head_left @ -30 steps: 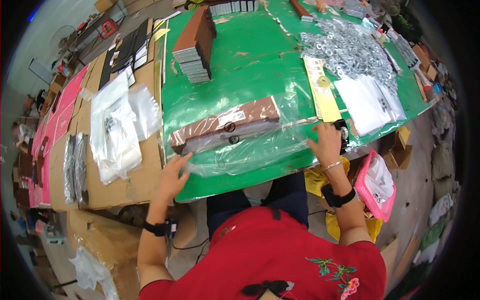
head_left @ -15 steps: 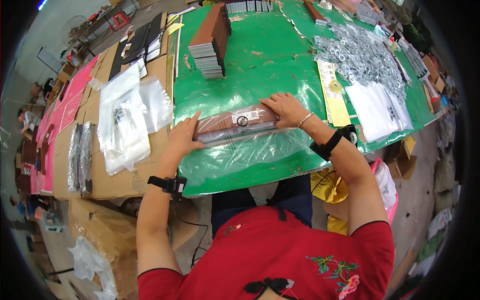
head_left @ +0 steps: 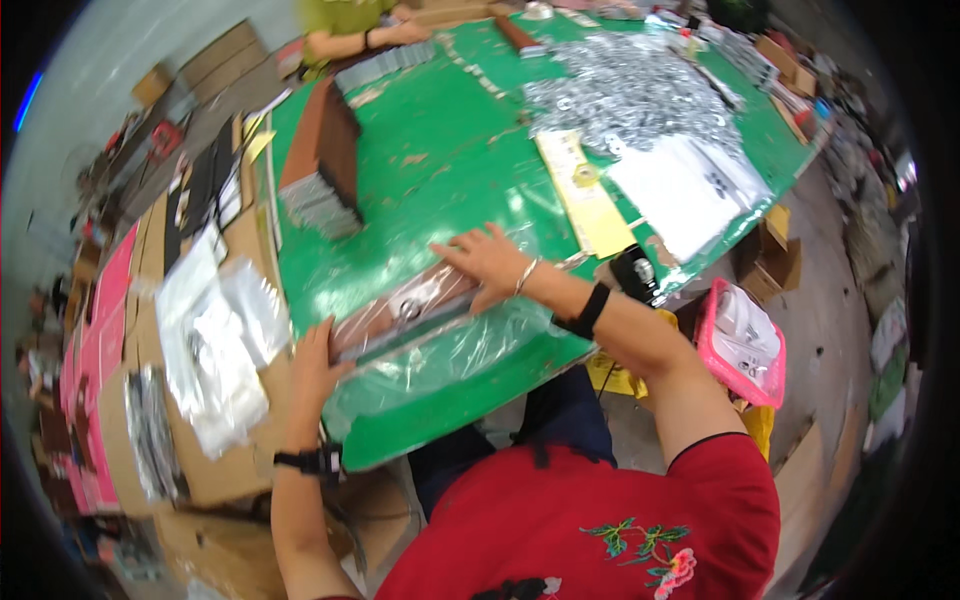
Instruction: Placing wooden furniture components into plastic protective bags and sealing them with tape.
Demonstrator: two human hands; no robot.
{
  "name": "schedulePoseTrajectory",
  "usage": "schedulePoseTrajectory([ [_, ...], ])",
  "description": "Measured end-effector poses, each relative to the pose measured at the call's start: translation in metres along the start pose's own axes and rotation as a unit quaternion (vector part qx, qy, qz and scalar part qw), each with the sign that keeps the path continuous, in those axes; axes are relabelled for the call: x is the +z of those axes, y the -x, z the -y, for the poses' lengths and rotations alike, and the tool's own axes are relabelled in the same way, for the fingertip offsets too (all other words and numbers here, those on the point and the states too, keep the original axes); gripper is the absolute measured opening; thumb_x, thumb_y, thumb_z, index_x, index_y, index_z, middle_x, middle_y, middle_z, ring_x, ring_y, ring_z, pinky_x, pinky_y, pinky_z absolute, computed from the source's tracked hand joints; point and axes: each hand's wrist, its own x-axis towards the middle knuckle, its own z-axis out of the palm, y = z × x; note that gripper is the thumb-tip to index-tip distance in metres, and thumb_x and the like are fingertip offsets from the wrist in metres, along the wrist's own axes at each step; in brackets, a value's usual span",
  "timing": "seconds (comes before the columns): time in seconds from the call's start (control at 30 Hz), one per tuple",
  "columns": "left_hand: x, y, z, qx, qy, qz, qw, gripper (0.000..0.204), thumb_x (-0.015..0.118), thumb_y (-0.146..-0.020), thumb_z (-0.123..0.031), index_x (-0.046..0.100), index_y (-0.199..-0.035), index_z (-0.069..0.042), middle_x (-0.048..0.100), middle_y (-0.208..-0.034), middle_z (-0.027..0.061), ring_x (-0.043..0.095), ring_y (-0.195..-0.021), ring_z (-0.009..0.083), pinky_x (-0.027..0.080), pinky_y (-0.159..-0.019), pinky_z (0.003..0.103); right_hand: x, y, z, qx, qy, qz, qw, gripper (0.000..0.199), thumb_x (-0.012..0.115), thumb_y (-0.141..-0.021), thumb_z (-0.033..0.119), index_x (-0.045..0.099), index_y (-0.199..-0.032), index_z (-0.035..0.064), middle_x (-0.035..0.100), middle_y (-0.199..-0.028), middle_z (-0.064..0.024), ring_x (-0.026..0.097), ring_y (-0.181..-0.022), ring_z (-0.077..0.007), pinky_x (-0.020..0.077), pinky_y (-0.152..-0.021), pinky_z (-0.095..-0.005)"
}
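A brown board bundle (head_left: 385, 322) in loose clear plastic lies on the green tabletop, close to its near edge. A white label and a dark ring show on its upper face. My left hand (head_left: 318, 362) grips the left end, thumb on the near side and fingers on the far side. Across the right end, my right hand (head_left: 490, 264) spans the bundle with its fingers over the far edge and its thumb on the near side. Slack clear film (head_left: 430, 365) spreads toward me from the bundle.
Beyond it stands a stack of brown boards (head_left: 325, 160). A heap of metal rings (head_left: 640, 90), a yellow sheet (head_left: 590, 205) and white bags (head_left: 690, 190) lie to the right. Plastic bags (head_left: 215, 345) lie left on cardboard. A co-worker's hand (head_left: 405, 32) is at the far edge.
The whole view has turned and shifted, bringing the co-worker at the far edge and the pink basket into clearer sight. Both hands remain at the ends of the wrapped bundle.
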Motion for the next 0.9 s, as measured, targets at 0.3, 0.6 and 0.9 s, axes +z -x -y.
schedulePoseTrajectory([
  [0.3, -0.012, -0.029, -0.140, 0.129, -0.097, -0.040, 0.986, 0.091, 0.082, -0.072, -0.024, 0.039, -0.152, -0.013, 0.045, -0.150, 0.0130, 0.036, -0.144, 0.0328, 0.033, -0.116, 0.046, -0.138, 0.178, -0.088, 0.287, -0.264, -0.105, 0.915, 0.035, 0.067, -0.092, 0.024, 0.068, -0.122, 0.0074, 0.075, -0.101, -0.0097, 0.073, -0.085, -0.0227, 0.0561, -0.077, -0.0331],
  [0.6, 0.082, -0.051, -0.221, 0.207, 0.018, 0.006, 0.978, 0.062, 0.070, -0.085, -0.029, 0.052, -0.143, -0.016, 0.047, -0.149, 0.0036, 0.045, -0.133, 0.0238, 0.036, -0.105, 0.046, -0.064, 0.193, -0.282, 0.365, -0.142, -0.118, 0.912, 0.053, 0.073, -0.081, 0.021, 0.063, -0.132, 0.0145, 0.073, -0.113, -0.0112, 0.070, -0.098, -0.0289, 0.0539, -0.089, -0.0384],
  [0.9, 0.087, -0.031, -0.230, 0.165, -0.043, 0.045, 0.984, 0.061, 0.069, -0.085, -0.033, 0.054, -0.143, -0.019, 0.047, -0.150, -0.0007, 0.046, -0.131, 0.0200, 0.032, -0.103, 0.042, -0.015, 0.122, -0.311, 0.558, -0.031, -0.173, 0.811, 0.040, 0.081, -0.073, 0.037, 0.071, -0.103, 0.0133, 0.065, -0.105, -0.0082, 0.066, -0.095, -0.0281, 0.0537, -0.080, -0.0402],
])
